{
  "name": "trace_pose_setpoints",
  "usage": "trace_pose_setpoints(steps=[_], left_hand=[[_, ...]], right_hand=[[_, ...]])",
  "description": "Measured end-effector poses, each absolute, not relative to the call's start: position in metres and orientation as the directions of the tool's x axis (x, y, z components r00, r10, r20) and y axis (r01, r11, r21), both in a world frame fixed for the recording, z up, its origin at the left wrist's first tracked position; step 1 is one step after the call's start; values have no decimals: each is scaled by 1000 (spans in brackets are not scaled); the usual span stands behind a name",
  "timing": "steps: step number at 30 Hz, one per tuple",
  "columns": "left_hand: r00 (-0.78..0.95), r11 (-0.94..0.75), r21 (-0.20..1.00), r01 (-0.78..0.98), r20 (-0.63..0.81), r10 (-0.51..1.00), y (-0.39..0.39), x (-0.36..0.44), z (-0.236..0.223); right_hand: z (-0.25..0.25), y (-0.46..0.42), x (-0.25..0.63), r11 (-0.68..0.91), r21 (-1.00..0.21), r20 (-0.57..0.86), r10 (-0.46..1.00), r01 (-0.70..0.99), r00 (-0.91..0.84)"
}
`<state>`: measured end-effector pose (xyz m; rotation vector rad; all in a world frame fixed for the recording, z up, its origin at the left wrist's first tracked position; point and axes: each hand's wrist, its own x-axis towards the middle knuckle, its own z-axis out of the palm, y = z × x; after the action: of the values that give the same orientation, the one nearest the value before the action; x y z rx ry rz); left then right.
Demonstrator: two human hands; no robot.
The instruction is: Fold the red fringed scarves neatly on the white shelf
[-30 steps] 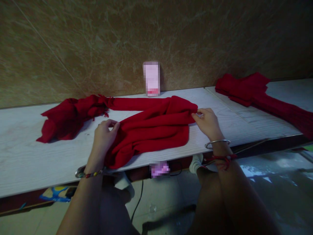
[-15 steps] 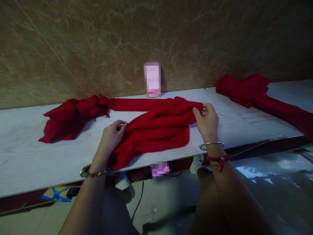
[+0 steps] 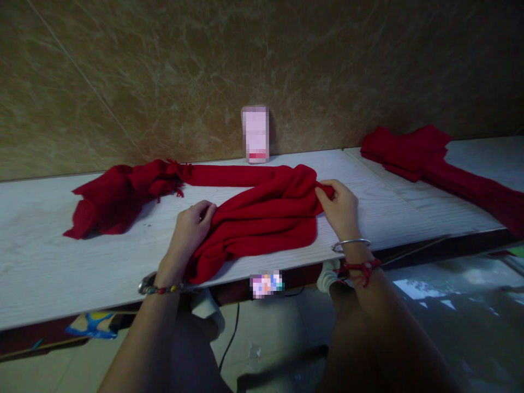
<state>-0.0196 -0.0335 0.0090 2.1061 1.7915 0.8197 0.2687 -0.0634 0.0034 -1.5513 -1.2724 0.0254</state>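
Red scarf (image 3: 262, 218) lay bunched on the white table (image 3: 49, 273). I had my left hand (image 3: 190, 229) pinching its near-left fold and my right hand (image 3: 339, 207) gripping its right edge.

A long, deep red knitted scarf (image 3: 262, 215) lies crumpled across a pale, wood-grain table (image 3: 49, 267) that runs along a mottled brown stone wall (image 3: 164, 71). The person's left hand (image 3: 189, 232) pinches a fold at the scarf's near left edge, while the right hand (image 3: 339, 208) grips a bunched corner on its right side. The scarf's fringed far end trails leftward into a heap. A silver bangle (image 3: 351, 244) and red thread circle the right wrist; a beaded bracelet (image 3: 160, 287) sits on the left. A second folded red scarf (image 3: 413, 153) lies well apart at the table's right end. A small pink blurred card (image 3: 255, 134) stands against the wall.
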Motion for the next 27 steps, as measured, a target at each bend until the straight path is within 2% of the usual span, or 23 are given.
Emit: trace_pose_setpoints(steps=[3, 8, 12, 16, 18, 20, 23, 27], left_hand=[[148, -274, 607, 746, 250, 957, -36, -18, 11], [278, -317, 713, 625, 176, 944, -39, -18, 14], [219, -294, 673, 679, 196, 956, -35, -19, 9], [228, -224, 610, 760, 73, 971, -31, -18, 6], [217, -221, 561, 798, 75, 973, -31, -18, 6], [135, -210, 526, 824, 178, 975, -31, -20, 8], [-89, -112, 549, 828, 325, 941, -32, -28, 13], [-288, 12, 588, 809, 379, 880, -36, -43, 23]], right_hand=[[5, -64, 270, 169, -713, 587, 674, 680, 448], [4, -63, 275, 262, -807, 545, 676, 530, 496], [5, -62, 275, 307, -848, 515, 666, 431, 539], [7, -61, 275, 334, -860, 507, 633, 385, 585], [8, -59, 276, 349, -853, 521, 596, 388, 611], [8, -58, 280, 360, -846, 534, 557, 394, 636], [7, -57, 290, 363, -843, 536, 507, 397, 675], [5, -56, 301, 352, -836, 544, 438, 420, 716]])
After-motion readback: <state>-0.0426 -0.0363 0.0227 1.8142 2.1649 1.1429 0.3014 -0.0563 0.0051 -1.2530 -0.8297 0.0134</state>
